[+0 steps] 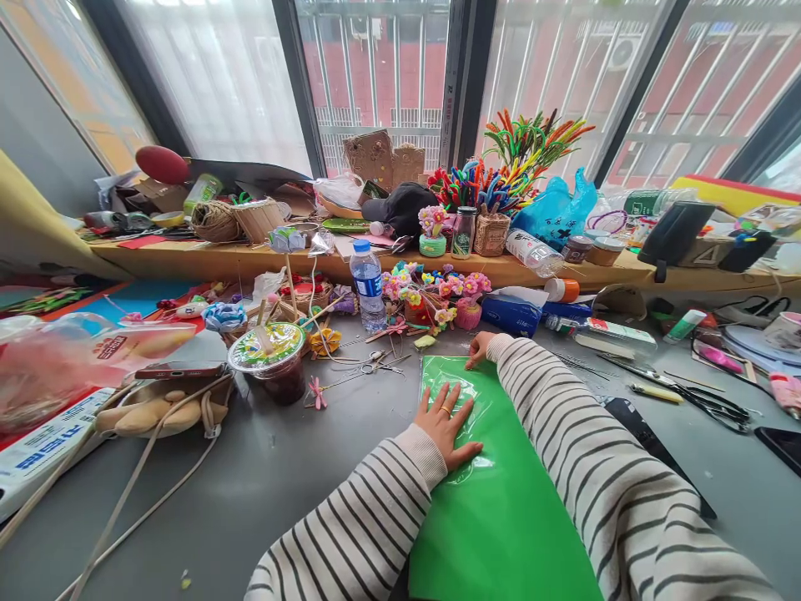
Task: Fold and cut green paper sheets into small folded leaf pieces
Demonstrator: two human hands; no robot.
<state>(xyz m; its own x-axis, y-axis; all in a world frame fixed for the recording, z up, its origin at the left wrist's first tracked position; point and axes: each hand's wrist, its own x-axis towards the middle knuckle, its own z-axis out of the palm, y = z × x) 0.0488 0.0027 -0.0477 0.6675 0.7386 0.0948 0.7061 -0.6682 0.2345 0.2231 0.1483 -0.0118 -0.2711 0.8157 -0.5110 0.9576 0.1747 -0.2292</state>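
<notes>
A long green sheet (501, 517) in a glossy clear plastic sleeve (438, 367) lies on the grey table in front of me. My left hand (445, 426) rests flat on it, fingers spread, with a ring on one finger. At the sleeve's far edge, my right hand (479, 349) has its fingers bent and pinched together on the plastic. The fingertips are partly hidden. My right forearm crosses over the sheet's right side. Beyond the far edge lie a pale green leaf-like piece (425, 341) and small scissors (374, 362).
Left stand a lidded cup of dark drink (269, 367) and a water bottle (369, 288). Pink flower crafts (463, 288) and a blue tissue pack (513, 310) line the back. A black flat object (657, 455) and black-handled scissors (707, 401) lie right. The sill (313, 265) is crowded.
</notes>
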